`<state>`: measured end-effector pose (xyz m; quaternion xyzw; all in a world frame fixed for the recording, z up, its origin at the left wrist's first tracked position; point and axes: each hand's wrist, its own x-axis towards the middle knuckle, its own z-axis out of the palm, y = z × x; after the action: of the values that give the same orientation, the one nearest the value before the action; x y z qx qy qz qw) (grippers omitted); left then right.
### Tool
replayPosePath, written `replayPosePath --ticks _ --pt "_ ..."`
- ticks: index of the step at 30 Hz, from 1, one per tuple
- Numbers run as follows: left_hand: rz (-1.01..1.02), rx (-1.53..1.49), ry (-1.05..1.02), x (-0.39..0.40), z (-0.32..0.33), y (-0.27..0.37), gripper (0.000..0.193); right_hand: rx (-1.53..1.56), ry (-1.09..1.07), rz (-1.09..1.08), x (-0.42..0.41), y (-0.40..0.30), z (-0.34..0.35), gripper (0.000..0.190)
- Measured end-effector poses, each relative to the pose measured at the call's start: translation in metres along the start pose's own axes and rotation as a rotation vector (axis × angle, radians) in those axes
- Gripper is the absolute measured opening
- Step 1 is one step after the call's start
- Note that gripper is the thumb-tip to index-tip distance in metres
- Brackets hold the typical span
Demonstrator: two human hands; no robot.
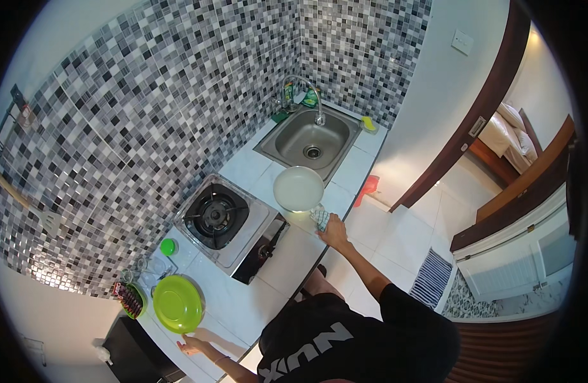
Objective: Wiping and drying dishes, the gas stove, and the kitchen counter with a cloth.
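Observation:
My right hand [334,232] grips a checked green and white cloth [320,219] at the counter's front edge, by a round pale pan or dish [298,189]. That round vessel lies between the gas stove and the sink; whether it has a handle under the cloth I cannot tell. My left hand [193,344] is at the near rim of a lime-green plastic bowl [177,305] on the counter's left part. Its fingers are apart; the fingertips by the rim are partly hidden, and whether they grip it I cannot tell.
A single-burner gas stove [222,220] stands mid-counter. Beyond the round vessel is a steel sink [315,139] with a curved tap [318,103]. A yellow sponge [368,123] sits right of it. Glasses [155,265], a green lid [168,247] and a green basket of packets [133,300] stand near the bowl.

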<state>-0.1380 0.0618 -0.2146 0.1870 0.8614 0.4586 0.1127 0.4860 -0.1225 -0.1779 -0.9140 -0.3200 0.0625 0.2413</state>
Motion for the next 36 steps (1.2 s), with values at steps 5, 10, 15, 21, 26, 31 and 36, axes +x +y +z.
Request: replayPosePath --ticks 5,10,15,21,26,31,36 --pt "-0.005 -0.018 0.024 -0.009 -0.005 -0.012 0.051 0.033 -0.066 0.046 0.011 -0.005 -0.004 0.063" --pt "-0.014 0.008 0.036 -0.032 -0.009 -0.01 0.049 0.125 -0.036 0.058 0.017 0.004 -0.007 0.054" --pt "-0.075 -0.003 0.084 -0.064 -0.02 0.0 0.048 0.16 -0.047 0.012 0.033 0.025 -0.016 0.051" --pt "-0.059 0.014 0.136 -0.103 -0.036 0.001 0.051 0.254 -0.095 0.046 0.081 0.033 -0.042 0.045" --pt "-0.051 0.006 0.168 -0.151 -0.04 0.014 0.046 0.83 -0.359 0.132 0.157 0.037 -0.074 0.027" --pt "-0.007 -0.054 0.179 -0.189 -0.041 0.01 0.048 1.135 -0.491 0.306 0.204 0.013 -0.156 0.015" --pt "-0.026 -0.061 0.172 -0.235 -0.043 -0.003 0.048 1.406 -0.857 0.334 0.255 0.028 -0.196 0.02"
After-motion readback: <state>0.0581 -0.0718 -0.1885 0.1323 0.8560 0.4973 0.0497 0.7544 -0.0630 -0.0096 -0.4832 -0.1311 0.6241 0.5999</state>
